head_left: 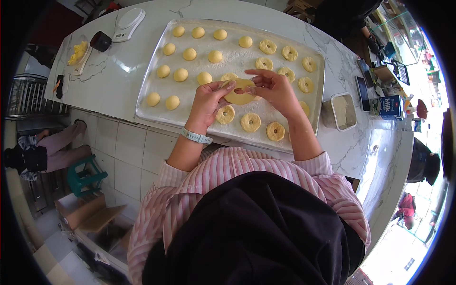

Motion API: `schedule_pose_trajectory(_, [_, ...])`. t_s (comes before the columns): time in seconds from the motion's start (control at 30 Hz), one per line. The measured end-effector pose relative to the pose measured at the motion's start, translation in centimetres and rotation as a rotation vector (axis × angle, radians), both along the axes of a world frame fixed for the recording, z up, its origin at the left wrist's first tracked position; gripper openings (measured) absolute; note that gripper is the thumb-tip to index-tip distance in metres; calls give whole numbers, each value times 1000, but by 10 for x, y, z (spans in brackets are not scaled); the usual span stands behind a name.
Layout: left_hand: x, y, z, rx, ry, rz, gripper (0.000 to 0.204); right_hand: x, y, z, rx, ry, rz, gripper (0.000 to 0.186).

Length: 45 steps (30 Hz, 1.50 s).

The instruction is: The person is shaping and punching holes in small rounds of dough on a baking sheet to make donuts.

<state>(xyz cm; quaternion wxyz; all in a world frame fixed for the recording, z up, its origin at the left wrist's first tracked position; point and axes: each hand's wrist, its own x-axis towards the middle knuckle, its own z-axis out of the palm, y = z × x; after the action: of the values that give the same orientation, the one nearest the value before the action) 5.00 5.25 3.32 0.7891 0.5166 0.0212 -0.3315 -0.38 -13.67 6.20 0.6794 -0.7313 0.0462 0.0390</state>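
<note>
Above the middle of a floured metal tray (230, 58), I hold a pale yellow dough ring (239, 99) between both hands. My left hand (209, 100) pinches its left side, thumb on top. My right hand (275, 91) grips the right side near the hole, its upper fingers stretched out over the tray. Round dough balls (189, 54) sit in rows on the tray's left part. Flattened dough rings (250, 122) with small centre holes lie on the right and near side. My hands and forearms hide part of the tray.
Right of the tray stands a metal container (340, 112) of white powder, with a blue carton (387, 107) beyond it. A white scale (129, 23), a dark cup (100, 41) and a bowl of yellow pieces (78, 52) stand at far left. Another person (52, 147) is at left.
</note>
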Motion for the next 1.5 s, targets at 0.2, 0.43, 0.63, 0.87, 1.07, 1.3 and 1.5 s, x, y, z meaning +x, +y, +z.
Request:
schedule_pose_trajectory(0.2, [1,2,-1,42,-4,-59,27,6,-2,-11,105,19,44,47])
schedule_pose_trajectory(0.43, [2,-2,-10,65,-240,136,33,34,-11,-56,346,298,151,42])
schedule_pose_trajectory(0.63, [17,20,-13,27,-279,411,32,104,-43,-76,-11,263,-65,38])
schedule_pose_trajectory(0.87, [17,27,-7,66,-354,442,27,140,-35,-77,-691,-73,65,38])
schedule_pose_trajectory(1.07, [11,81,10,287,-487,551,25,74,-47,-3,-708,-115,-172,27])
schedule_pose_trajectory(1.3, [4,121,17,1737,-1367,470,32,-6,-44,41,-1319,-441,9,24])
schedule_pose_trajectory(1.5, [14,127,37,1208,-1357,584,29,-86,-46,179,-961,-475,84,23])
